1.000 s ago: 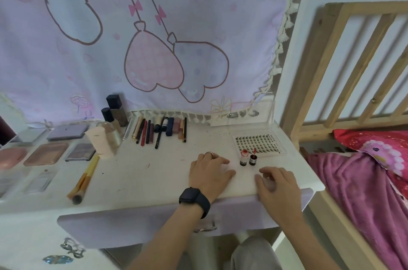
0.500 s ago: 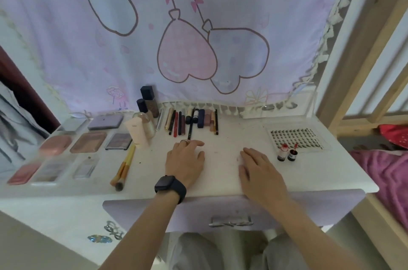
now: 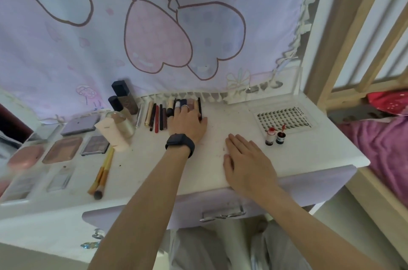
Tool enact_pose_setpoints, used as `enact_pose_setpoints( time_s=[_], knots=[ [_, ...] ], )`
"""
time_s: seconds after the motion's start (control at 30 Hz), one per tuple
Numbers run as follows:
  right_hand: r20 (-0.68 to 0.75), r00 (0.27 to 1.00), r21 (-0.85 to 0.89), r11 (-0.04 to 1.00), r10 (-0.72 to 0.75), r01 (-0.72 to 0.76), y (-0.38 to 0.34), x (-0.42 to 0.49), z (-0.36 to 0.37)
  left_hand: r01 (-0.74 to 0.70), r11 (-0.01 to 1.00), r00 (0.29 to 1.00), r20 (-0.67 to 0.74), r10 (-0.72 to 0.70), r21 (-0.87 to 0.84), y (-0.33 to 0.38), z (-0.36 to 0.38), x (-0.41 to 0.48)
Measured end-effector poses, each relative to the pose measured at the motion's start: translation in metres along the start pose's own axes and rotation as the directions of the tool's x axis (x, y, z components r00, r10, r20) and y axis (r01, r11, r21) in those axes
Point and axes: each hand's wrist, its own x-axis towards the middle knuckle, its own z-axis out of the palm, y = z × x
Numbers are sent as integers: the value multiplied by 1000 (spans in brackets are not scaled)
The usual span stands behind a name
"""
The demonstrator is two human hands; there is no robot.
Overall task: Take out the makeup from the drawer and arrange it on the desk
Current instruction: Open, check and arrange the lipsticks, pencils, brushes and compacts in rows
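We're arranging: our left hand (image 3: 187, 123), fingers straight, touches the slim red-and-black makeup pencils (image 3: 156, 118); our right hand (image 3: 248, 159) lies flat on the white desk (image 3: 240, 115). Next, we'd likely even them up.

The white desk (image 3: 220, 178) carried both hands, palms down. The left hand (image 3: 187, 124) lay with its fingers (image 3: 185, 109) across the right end of a row of cosmetic pencils (image 3: 157, 118) at the back edge. To the left of those fingers stood two dark-capped foundation bottles (image 3: 123, 100), a clear bottle (image 3: 124, 125) and a cream tube (image 3: 112, 136). Further left lay several palettes (image 3: 63, 150), with two makeup brushes (image 3: 102, 173) side by side nearer the front. The right hand (image 3: 248, 160) rested flat near the front edge. Just right of its fingers (image 3: 238, 143) stood two small red vials (image 3: 269, 137). Behind them lay a lash tray (image 3: 284, 119).
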Motion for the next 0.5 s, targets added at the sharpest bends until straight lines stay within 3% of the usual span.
enact_pose_setpoints(
  time_s=[0.33, 0.5],
  knots=[
    [-13, 1000, -2, 1000, 4, -4, 1, 0, -2, 2, 976, 999, 47, -12, 220, 15, -15, 2],
    [-15, 1000, 3, 1000, 3, -3, 0, 0, -4, -9, 977, 992, 122, -18, 212, 15, -31, -5]
  ],
)
